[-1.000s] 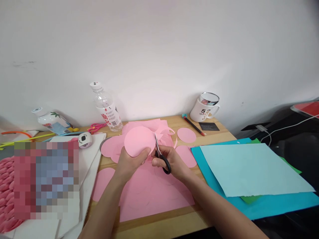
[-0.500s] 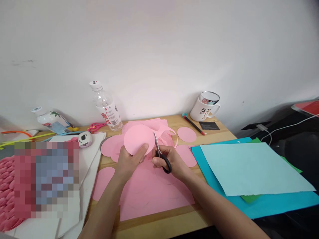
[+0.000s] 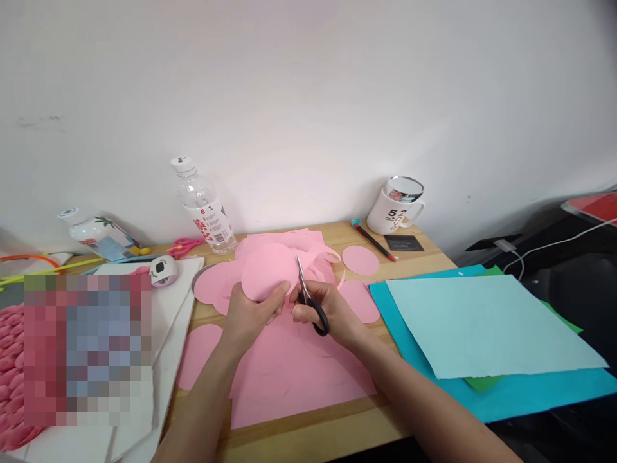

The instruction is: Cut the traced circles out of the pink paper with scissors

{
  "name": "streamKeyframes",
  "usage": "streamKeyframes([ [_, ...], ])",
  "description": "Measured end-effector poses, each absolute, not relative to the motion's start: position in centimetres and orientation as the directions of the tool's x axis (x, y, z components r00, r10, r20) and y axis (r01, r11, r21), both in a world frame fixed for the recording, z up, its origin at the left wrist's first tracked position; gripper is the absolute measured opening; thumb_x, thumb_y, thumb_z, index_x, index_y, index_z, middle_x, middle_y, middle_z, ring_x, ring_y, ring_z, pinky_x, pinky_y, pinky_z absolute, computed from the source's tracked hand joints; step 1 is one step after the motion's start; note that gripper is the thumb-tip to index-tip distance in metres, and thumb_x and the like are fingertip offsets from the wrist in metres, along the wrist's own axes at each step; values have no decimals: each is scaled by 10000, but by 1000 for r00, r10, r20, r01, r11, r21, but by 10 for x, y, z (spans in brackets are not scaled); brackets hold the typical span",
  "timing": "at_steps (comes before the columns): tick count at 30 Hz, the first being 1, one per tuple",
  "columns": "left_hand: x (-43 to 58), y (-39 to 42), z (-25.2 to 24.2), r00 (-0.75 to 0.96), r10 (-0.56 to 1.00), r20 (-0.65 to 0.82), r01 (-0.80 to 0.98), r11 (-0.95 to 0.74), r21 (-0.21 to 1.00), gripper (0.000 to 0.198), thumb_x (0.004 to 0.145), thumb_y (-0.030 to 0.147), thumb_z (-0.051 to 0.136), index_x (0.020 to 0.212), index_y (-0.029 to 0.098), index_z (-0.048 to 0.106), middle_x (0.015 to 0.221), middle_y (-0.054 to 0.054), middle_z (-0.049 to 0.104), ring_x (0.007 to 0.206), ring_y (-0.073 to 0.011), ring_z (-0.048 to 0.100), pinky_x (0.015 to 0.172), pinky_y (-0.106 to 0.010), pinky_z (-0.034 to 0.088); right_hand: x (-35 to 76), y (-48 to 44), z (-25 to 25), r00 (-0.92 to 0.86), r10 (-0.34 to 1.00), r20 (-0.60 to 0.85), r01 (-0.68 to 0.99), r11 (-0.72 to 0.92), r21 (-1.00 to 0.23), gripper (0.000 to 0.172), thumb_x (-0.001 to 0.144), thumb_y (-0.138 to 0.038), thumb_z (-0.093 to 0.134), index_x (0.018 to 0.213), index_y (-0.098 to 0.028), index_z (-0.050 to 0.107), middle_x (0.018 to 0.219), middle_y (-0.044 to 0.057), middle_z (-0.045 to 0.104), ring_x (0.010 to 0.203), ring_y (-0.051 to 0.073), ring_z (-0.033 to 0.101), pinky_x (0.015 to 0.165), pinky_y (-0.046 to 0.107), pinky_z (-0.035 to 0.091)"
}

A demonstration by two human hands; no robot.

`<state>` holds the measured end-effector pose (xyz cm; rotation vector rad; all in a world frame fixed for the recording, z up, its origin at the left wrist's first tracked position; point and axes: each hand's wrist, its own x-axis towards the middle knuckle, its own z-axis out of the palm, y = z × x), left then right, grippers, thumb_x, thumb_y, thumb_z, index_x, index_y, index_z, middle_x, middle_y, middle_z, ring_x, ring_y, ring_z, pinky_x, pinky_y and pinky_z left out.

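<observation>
My left hand [image 3: 253, 315] pinches a pink paper circle [image 3: 267, 270] near its lower edge, the thumb lying on top. In my right hand [image 3: 332, 312] is a pair of black-handled scissors [image 3: 306, 292], its blades pointing up and away beside the circle's right edge. Whether the blades touch the paper I cannot tell. Beneath both hands lies a large pink sheet [image 3: 289, 399] with faint round outlines drawn on it. Cut pink circles lie around: one at the left [image 3: 200, 354], another at the back right [image 3: 360, 260]. Curled pink scraps [image 3: 325, 254] are heaped behind my hands.
A clear bottle [image 3: 207, 212] and a white mug [image 3: 393, 209] stand along the wall. A black-and-red pen [image 3: 373, 240] and a dark card [image 3: 403, 243] lie near the mug. Blue sheets [image 3: 530, 402] overhang the right side. Pink scissors [image 3: 186, 247] and white boards [image 3: 173, 347] are at left.
The pink circle has turned and tilted slightly in my left hand, its right edge shifting left. The scissors have moved very slightly left.
</observation>
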<state>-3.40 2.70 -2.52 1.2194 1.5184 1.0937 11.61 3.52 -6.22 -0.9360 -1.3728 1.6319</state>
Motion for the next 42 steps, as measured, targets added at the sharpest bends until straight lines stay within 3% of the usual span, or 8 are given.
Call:
streamKeyframes([
  [9, -34, 28, -28, -95, 985, -145, 129, 156, 979, 277, 605, 320, 677, 499, 179, 464, 387, 62, 388, 367, -58, 325, 356, -211, 247, 116, 37, -62, -417, 909, 1, -144, -65, -987, 382, 626, -475, 778, 709, -176, 555, 590, -49, 416, 544, 94, 313, 491, 235, 254],
  [25, -36, 30, -30, -106, 981, -164, 107, 175, 979, 300, 590, 300, 698, 472, 183, 448, 388, 58, 386, 371, -64, 339, 349, -211, 243, 115, 35, -66, -407, 914, -2, -118, -55, -992, 245, 718, -366, 676, 639, -183, 534, 526, -45, 476, 516, 113, 466, 497, 242, 365],
  [27, -36, 30, -30, -96, 985, -146, 85, 154, 984, 324, 613, 303, 694, 462, 184, 433, 381, 63, 371, 367, -56, 321, 353, -213, 232, 113, 36, -66, -326, 946, -4, -153, -56, -987, 236, 727, -318, 642, 590, -191, 499, 503, -49, 448, 497, 114, 469, 492, 246, 372],
  [30, -39, 31, -32, -16, 994, -106, 32, 107, 994, 365, 671, 314, 681, 452, 183, 420, 373, 67, 360, 365, -44, 300, 372, -220, 237, 112, 39, -66, -42, 998, 53, -270, 40, -962, 259, 755, -257, 581, 540, -198, 449, 521, -46, 418, 495, 103, 416, 521, 259, 398],
  [34, -44, 32, -34, 79, 988, -133, -50, 137, 989, 289, 668, 295, 709, 537, 171, 484, 398, 64, 422, 367, -49, 330, 372, -215, 250, 113, 45, -66, 281, 954, 101, -347, 199, -916, 279, 804, -316, 579, 581, -199, 461, 576, -37, 415, 546, 112, 409, 560, 270, 399],
  [38, -45, 33, -32, 154, 982, -111, -137, 132, 982, 293, 724, 423, 675, 711, 152, 564, 431, 52, 486, 343, -64, 366, 361, -219, 259, 113, 45, -66, 331, 935, 126, -319, 237, -918, 245, 814, -372, 592, 657, -199, 518, 625, -27, 447, 576, 120, 425, 562, 271, 381],
  [42, -45, 33, -29, 228, 968, -108, -211, 157, 965, 550, 773, 664, 481, 848, 131, 596, 473, -2, 562, 307, -99, 415, 335, -244, 273, 112, 43, -64, 325, 934, 147, -299, 249, -921, 244, 823, -375, 589, 665, -203, 520, 624, -30, 444, 588, 127, 447, 580, 281, 387],
])
